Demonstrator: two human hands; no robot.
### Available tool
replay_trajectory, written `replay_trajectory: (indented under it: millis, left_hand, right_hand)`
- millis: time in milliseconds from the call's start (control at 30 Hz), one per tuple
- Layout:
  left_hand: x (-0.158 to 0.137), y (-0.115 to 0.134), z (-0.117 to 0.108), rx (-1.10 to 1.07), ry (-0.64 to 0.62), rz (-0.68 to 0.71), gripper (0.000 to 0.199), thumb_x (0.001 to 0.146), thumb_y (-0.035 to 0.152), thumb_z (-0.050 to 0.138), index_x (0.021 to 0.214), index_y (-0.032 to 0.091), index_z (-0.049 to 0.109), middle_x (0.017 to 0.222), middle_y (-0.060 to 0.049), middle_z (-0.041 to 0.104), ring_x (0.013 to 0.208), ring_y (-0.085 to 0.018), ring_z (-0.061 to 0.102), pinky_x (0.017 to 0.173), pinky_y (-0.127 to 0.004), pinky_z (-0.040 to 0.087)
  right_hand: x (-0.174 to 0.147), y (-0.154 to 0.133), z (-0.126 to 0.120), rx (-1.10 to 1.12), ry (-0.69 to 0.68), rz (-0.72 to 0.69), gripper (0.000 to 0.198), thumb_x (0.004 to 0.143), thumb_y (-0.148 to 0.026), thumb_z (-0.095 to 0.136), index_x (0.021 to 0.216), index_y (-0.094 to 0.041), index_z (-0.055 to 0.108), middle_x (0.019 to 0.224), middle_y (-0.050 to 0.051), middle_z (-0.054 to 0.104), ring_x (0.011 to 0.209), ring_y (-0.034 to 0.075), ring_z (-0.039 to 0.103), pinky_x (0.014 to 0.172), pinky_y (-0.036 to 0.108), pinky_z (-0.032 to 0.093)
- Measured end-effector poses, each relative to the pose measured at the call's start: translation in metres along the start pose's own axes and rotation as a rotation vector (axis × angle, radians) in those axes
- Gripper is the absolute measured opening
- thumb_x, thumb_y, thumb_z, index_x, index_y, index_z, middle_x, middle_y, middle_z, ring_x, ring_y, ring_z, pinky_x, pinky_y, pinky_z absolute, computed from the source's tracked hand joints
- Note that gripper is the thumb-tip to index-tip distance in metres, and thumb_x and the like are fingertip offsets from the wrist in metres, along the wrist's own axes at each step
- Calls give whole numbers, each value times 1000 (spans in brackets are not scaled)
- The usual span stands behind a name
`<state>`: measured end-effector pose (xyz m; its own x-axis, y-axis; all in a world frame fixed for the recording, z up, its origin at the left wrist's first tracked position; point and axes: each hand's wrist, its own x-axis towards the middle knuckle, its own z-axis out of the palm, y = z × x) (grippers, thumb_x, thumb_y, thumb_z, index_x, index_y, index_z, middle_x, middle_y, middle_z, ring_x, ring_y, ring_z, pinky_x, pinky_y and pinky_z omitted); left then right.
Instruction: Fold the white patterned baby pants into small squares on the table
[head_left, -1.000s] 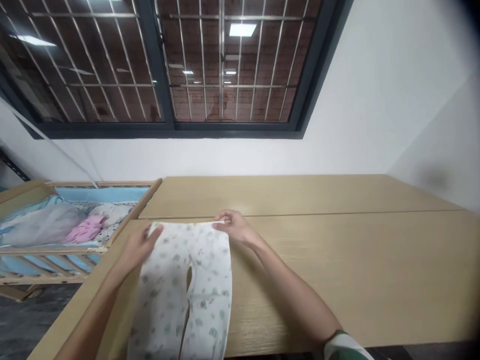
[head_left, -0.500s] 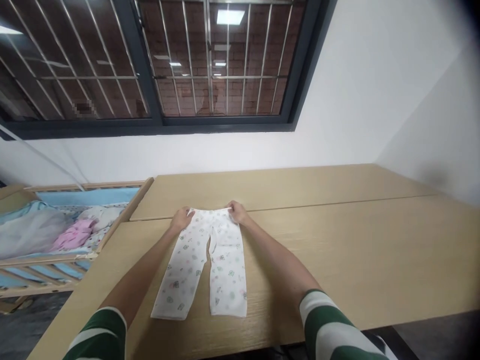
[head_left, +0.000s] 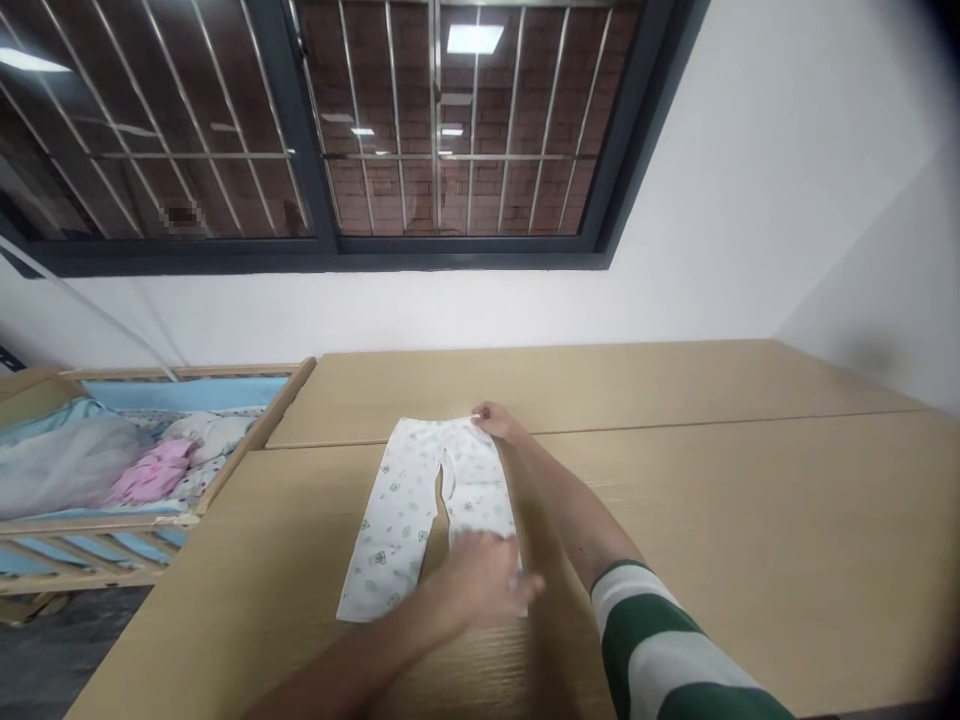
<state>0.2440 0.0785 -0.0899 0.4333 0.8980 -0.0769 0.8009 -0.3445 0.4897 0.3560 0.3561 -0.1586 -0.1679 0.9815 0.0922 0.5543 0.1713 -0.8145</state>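
Observation:
A small pair of white printed pants (head_left: 405, 500) lies flat on the wooden tabletop, waistband away from me and legs towards me. At the waistband's right corner, my right hand (head_left: 495, 420) pinches the cloth between thumb and fingers. My left hand (head_left: 487, 575) is over the lower part of the right pant leg and hides much of it. Motion blurs its fingers, so whether it touches the cloth is unclear.
The light wooden tabletop (head_left: 675, 520) has a seam running across it. To the left stands a wooden crib (head_left: 255, 430) with blue lining, holding a pink cloth (head_left: 156, 472) and other bedding. Behind are a white wall and a barred window (head_left: 465, 255).
My left hand has let go of the waistband's left corner and moved down and right to the right leg's lower end. My right hand keeps its hold on the waistband.

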Motion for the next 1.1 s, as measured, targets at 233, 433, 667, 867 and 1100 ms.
replay_trajectory:
  millis: [233, 433, 667, 867, 1100]
  left_hand:
    - [-23, 32, 57, 49, -273, -106, 55, 92, 50, 41, 115, 12, 71, 103, -28, 69, 95, -41, 67, 80, -55, 49]
    - [-18, 20, 49, 7, -125, -162, 52, 85, 41, 51, 124, 9, 65, 113, -29, 66, 96, -43, 64, 82, -58, 49]
    - [-30, 13, 31, -13, -59, -118, 31, 85, 31, 49, 97, 14, 72, 95, -19, 71, 91, -35, 67, 76, -44, 48]
    - [-72, -22, -1, -276, 154, -254, 27, 93, 32, 46, 78, 21, 65, 78, -4, 72, 74, -20, 66, 63, -30, 35]
    - [-136, -77, -18, -296, 310, -487, 28, 97, 27, 46, 72, 21, 57, 70, 1, 68, 68, -16, 63, 61, -27, 30]
  right_hand:
    - [1, 4, -5, 56, -88, 66, 22, 76, -15, 74, 97, -14, 69, 78, 0, 63, 73, 13, 59, 69, 22, 46]
    - [-1, 2, -5, 58, -103, 87, 21, 78, -15, 71, 99, -13, 69, 77, 1, 62, 71, 13, 57, 67, 22, 45]
    - [-4, -18, -3, 16, -28, 88, 16, 79, -12, 68, 94, -15, 64, 71, -1, 61, 68, 13, 58, 64, 21, 46]
    - [11, -65, 22, -22, 7, 66, 21, 78, -18, 70, 96, -18, 59, 70, -2, 61, 62, 13, 59, 59, 22, 46]
    - [17, -126, 111, -190, 2, 55, 21, 80, -15, 65, 99, -19, 58, 82, 1, 67, 73, 15, 64, 67, 22, 48]
